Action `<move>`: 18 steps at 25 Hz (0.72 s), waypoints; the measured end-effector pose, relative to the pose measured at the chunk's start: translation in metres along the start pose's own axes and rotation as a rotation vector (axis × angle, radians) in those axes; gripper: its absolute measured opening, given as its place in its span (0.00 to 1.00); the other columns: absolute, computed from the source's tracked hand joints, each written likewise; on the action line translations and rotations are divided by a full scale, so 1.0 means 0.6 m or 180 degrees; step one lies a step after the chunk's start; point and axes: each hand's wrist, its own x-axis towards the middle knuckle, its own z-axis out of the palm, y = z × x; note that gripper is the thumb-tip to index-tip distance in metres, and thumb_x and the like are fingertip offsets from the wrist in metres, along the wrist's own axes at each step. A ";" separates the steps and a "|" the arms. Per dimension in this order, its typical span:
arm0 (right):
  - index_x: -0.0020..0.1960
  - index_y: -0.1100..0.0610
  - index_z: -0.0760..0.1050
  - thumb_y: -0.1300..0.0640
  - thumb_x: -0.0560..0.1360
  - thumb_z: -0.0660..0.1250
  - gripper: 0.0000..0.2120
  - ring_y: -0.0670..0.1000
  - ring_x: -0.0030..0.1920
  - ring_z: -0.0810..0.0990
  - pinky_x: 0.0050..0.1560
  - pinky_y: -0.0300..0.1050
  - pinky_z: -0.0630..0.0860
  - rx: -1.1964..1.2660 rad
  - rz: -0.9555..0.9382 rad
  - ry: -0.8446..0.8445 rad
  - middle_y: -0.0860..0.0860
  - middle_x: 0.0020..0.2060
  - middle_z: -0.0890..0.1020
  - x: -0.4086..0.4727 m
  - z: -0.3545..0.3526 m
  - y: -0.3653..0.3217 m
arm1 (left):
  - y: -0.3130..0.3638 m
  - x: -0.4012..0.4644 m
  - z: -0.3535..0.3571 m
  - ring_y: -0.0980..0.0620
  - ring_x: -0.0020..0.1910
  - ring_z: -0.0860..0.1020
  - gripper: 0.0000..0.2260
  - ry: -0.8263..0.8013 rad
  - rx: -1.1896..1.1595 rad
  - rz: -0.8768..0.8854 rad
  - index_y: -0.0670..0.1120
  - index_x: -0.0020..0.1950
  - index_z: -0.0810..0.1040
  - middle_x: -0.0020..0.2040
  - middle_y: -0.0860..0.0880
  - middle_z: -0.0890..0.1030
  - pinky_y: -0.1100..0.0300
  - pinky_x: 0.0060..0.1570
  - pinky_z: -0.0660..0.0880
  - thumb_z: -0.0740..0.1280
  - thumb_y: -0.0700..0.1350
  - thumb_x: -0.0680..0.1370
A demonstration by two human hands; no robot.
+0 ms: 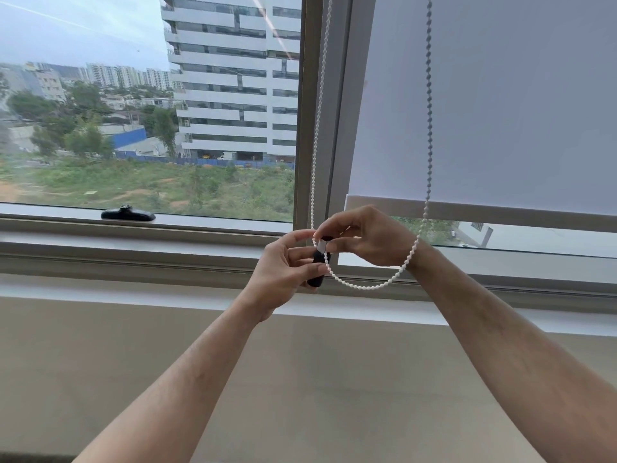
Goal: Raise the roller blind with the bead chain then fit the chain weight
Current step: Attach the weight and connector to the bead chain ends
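Our left hand (287, 262) grips the black chain weight (319, 267); our right hand (364, 237) pinches its white top. Bead chain (364, 286) loops below our right hand. Roller blind (484, 111) above: barely raised, we judge; weight fitting underway.

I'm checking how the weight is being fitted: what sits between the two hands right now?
In the head view, the black chain weight and a stretch of the white bead chain sit between the left hand and right hand; both hands grip there.
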 end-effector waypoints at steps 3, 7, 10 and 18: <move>0.53 0.59 0.84 0.64 0.72 0.75 0.10 0.38 0.42 0.83 0.47 0.32 0.77 -0.0061 -0.0023 0.0127 0.42 0.40 0.85 0.000 0.002 0.004 | 0.000 0.001 0.001 0.51 0.36 0.83 0.23 0.0072 -0.0010 0.0028 0.42 0.65 0.74 0.42 0.47 0.86 0.55 0.37 0.80 0.72 0.29 0.72; 0.51 0.59 0.85 0.62 0.70 0.77 0.10 0.47 0.43 0.86 0.48 0.40 0.81 -0.0207 -0.0027 0.0247 0.52 0.42 0.88 0.003 0.006 0.005 | -0.001 0.004 0.004 0.50 0.36 0.83 0.23 0.0090 -0.0071 0.0051 0.40 0.66 0.73 0.44 0.44 0.86 0.56 0.37 0.80 0.70 0.27 0.73; 0.50 0.59 0.86 0.62 0.70 0.77 0.09 0.44 0.41 0.85 0.46 0.39 0.80 -0.0300 0.0027 0.0268 0.51 0.40 0.87 0.006 0.008 0.005 | -0.004 0.005 0.005 0.51 0.36 0.82 0.22 0.0109 -0.0072 0.0054 0.40 0.66 0.73 0.44 0.43 0.86 0.58 0.36 0.80 0.70 0.27 0.73; 0.49 0.60 0.85 0.64 0.71 0.76 0.06 0.45 0.37 0.84 0.41 0.31 0.77 -0.0492 -0.0009 0.0351 0.52 0.35 0.86 0.009 0.015 0.007 | -0.009 0.007 -0.001 0.47 0.42 0.85 0.25 0.0402 0.0299 0.0135 0.49 0.63 0.76 0.51 0.45 0.86 0.53 0.38 0.81 0.76 0.36 0.69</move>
